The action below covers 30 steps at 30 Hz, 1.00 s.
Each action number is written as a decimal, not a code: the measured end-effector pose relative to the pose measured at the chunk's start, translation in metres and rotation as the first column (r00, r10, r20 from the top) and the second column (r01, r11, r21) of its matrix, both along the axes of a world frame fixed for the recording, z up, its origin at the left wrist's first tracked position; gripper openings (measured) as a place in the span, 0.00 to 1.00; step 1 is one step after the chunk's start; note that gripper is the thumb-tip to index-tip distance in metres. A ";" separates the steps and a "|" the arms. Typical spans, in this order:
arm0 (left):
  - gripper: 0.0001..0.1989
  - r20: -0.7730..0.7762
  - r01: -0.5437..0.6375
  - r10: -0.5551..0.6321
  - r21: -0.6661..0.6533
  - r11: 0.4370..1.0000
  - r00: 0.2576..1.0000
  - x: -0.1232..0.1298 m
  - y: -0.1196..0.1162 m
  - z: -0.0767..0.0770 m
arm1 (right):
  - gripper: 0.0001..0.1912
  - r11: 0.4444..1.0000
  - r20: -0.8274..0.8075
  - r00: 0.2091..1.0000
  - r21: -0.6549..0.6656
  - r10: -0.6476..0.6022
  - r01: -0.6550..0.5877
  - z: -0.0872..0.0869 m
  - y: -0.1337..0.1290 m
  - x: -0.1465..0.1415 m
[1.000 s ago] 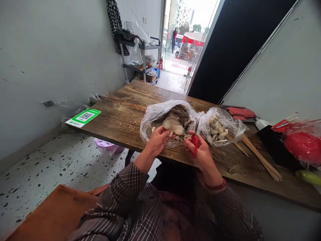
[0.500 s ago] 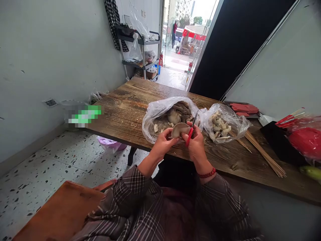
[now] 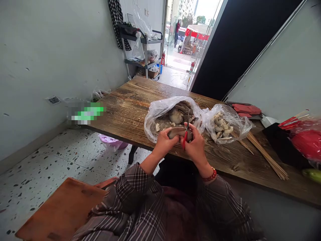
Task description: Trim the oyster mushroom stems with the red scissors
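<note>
My left hand (image 3: 166, 141) is closed on the left side of a grey-brown oyster mushroom (image 3: 176, 132), just in front of an open plastic bag (image 3: 150, 115). In my right hand (image 3: 196, 142) are red-handled scissors (image 3: 185, 139), their dark blades pointing up and away over the mushroom; its fingers also touch the mushroom's right side. Whether the blades are parted I cannot tell. More oyster mushrooms (image 3: 176, 116) and pale scraps lie inside the bag. To its right, a second clear bag (image 3: 242, 125) holds pale mushroom pieces (image 3: 220, 125).
Bamboo skewers (image 3: 268, 155) lie on the wooden table (image 3: 120, 113) at right, near a black box (image 3: 283, 144) and a red bundle in plastic (image 3: 307, 142). A tray holds red items (image 3: 247, 109). A wooden stool (image 3: 62, 209) stands at lower left, a shelf cart (image 3: 140, 40) behind.
The mushroom has been tilted, from its broad cap facing me to a narrower edge. My right hand and the scissors have turned, so the blades point more upright. The view has shifted slightly.
</note>
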State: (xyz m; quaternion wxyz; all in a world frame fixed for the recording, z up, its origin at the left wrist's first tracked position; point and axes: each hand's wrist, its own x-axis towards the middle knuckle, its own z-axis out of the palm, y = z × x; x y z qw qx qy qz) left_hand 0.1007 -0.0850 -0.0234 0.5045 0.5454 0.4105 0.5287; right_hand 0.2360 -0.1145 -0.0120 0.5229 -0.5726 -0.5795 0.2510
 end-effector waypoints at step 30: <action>0.18 0.410 0.071 0.042 -0.258 0.963 0.911 0.004 0.012 0.005 | 0.27 0.996 -0.688 0.720 -0.074 -0.085 0.047 -0.006 0.006 0.028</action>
